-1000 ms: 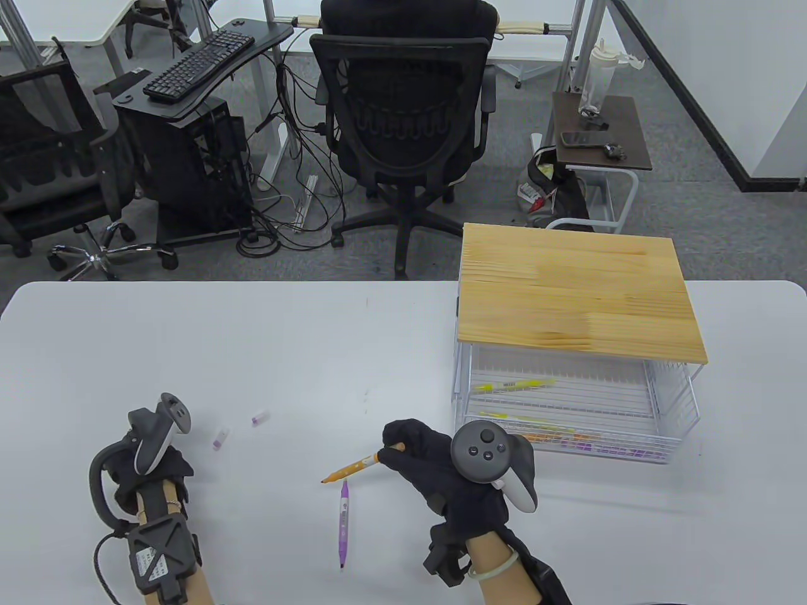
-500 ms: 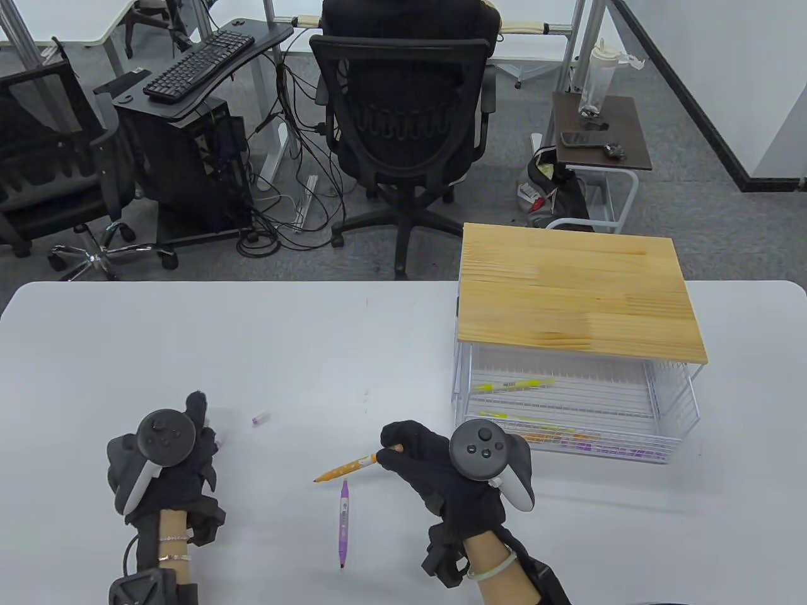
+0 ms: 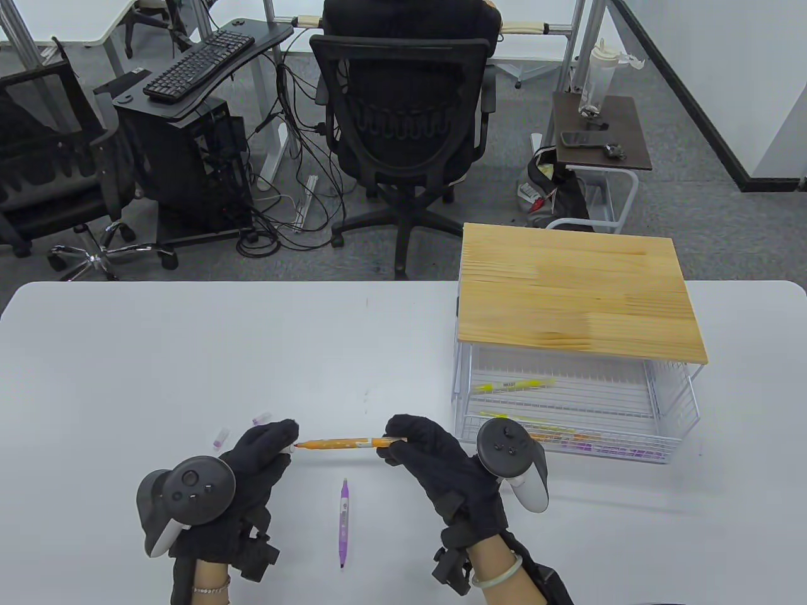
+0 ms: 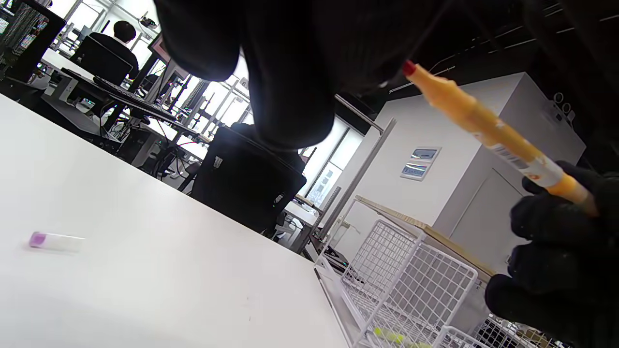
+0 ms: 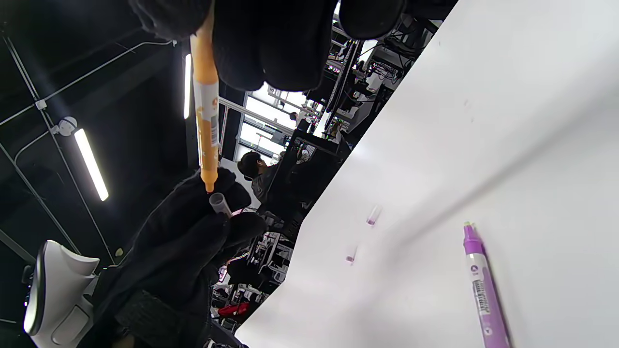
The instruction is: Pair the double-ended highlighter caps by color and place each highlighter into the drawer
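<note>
Above the table's near edge, our right hand (image 3: 435,460) pinches the orange highlighter (image 3: 340,443) level, while our left hand (image 3: 255,463) pinches a clear cap (image 5: 220,204) at its bare tip, not yet seated. Several highlighters already lie in the drawer (image 3: 656,403). Remaining: this one, plus the uncapped purple highlighter (image 3: 343,523) and two purple caps (image 3: 260,417). Cap colour is unclear; drawer count uncertain.

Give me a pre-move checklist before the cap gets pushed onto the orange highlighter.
1. Right hand grips the orange highlighter: ok.
2. Left hand holds a cap: ok.
3. Cap's open end faces the bare tip: ok.
4. Cap colour matches orange: cannot tell.
5. Drawer is open to receive it: ok.
6. Purple highlighter lies clear of both hands: ok.
</note>
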Available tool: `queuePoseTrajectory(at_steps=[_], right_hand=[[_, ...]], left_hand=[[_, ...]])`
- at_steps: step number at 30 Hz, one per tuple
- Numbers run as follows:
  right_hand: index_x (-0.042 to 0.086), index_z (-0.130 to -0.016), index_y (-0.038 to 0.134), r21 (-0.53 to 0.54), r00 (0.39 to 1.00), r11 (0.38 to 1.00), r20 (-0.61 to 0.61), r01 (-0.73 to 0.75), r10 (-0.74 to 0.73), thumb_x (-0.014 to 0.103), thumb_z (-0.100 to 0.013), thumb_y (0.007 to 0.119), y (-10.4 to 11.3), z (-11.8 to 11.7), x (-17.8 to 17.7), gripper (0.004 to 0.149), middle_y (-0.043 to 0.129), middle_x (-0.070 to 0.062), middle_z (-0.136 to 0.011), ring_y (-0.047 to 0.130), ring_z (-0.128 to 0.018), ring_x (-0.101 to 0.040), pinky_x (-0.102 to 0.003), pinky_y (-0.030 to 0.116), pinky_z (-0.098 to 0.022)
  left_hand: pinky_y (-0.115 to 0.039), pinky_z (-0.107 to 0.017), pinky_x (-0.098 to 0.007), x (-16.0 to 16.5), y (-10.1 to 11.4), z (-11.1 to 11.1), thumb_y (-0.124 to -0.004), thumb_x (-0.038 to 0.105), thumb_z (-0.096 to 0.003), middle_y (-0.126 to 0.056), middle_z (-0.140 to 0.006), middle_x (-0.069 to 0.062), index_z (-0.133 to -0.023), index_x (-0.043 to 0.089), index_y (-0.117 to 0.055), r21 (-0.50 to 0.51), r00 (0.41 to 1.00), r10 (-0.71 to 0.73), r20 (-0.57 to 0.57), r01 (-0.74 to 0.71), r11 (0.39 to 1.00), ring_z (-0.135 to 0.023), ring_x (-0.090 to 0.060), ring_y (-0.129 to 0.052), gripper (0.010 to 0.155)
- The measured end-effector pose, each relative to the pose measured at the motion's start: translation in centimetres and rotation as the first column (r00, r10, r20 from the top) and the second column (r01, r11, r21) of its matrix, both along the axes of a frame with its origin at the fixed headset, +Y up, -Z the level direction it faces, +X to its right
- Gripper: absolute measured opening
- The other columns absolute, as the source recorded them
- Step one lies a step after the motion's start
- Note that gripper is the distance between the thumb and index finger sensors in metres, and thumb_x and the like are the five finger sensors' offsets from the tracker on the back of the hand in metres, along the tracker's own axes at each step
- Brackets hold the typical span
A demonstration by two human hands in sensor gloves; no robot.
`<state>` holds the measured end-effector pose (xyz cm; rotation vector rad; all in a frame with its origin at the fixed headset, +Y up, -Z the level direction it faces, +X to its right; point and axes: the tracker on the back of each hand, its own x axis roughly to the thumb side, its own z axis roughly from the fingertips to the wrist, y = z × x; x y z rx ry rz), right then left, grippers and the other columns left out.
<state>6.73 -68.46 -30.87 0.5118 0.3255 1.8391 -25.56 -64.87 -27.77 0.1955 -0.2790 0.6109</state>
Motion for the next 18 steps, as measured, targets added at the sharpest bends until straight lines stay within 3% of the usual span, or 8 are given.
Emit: queuePoseTrajectory(at_steps=[10,14,18], right_hand=[[0.041,-0.110,0.036,0.020,0.998,0.998,-0.005,-0.068,0.068,0.047,-0.073,0.058,-0.2,0.2,-0.9,0.043,0.064,0.017,-0.110,0.072,-0.099,-0.013,-0.046,0.045,-0.091],[0.035,-0.115,0.032,0.048,0.989,0.988,0.050,-0.145,0.142,0.047,-0.073,0.055,-0.2,0.2,-0.7,0.050,0.064,0.017,-0.111,0.073,-0.101,-0.014,-0.047,0.046,-0.090],[0.031,-0.113,0.040,0.083,0.952,0.957,0.156,-0.279,0.264,0.046,-0.070,0.055,-0.3,0.1,-0.4,0.048,0.069,0.014,-0.109,0.075,-0.100,-0.017,-0.048,0.048,-0.088]], left_hand=[[-0.074,-0.066,-0.045,1.1,-0.1,-0.2,-0.081,0.026,-0.0473,-0.080,-0.096,-0.010,-0.096,0.024,-0.078,-0.018,0.998,-0.040,0.045,0.041,0.999,-0.065,-0.012,-0.101,0.049],[-0.075,-0.066,-0.044,1.2,-0.8,-0.7,-0.081,0.025,-0.0471,-0.082,-0.094,-0.010,-0.096,0.023,-0.079,-0.045,0.996,0.011,0.087,-0.007,0.999,-0.063,-0.011,-0.102,0.049],[-0.075,-0.066,-0.044,1.2,-1.1,-1.3,-0.081,0.024,-0.0473,-0.084,-0.093,-0.011,-0.095,0.022,-0.080,-0.047,0.990,0.073,0.119,-0.068,0.997,-0.063,-0.012,-0.102,0.047]])
